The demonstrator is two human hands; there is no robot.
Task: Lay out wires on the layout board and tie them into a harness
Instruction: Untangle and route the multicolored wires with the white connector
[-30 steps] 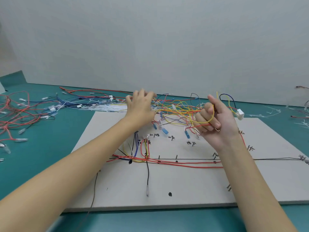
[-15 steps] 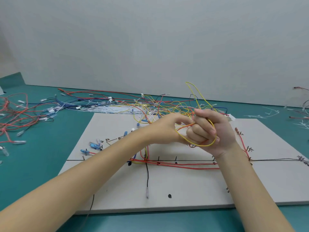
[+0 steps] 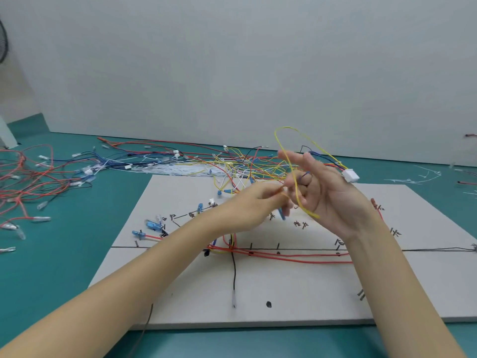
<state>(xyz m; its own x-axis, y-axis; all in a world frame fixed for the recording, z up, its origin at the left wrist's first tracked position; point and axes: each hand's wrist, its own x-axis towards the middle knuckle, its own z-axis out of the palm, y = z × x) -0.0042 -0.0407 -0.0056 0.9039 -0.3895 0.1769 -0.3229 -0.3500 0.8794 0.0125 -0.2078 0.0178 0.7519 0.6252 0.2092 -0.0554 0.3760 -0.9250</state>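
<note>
left hand (image 3: 254,202) seemingly pinches yellow wire (image 3: 291,161) (blurred); right hand (image 3: 327,192) spread, loop draped; both above layout board (image 3: 296,288).

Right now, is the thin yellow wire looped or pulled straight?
Looped: the thin yellow wire arcs above the right hand and crosses its palm; the left hand pinches it.

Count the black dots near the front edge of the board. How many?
1. One black dot sits on the white board near the front edge, just right of the clear tip of the black wire. The arms may hide others.
</note>
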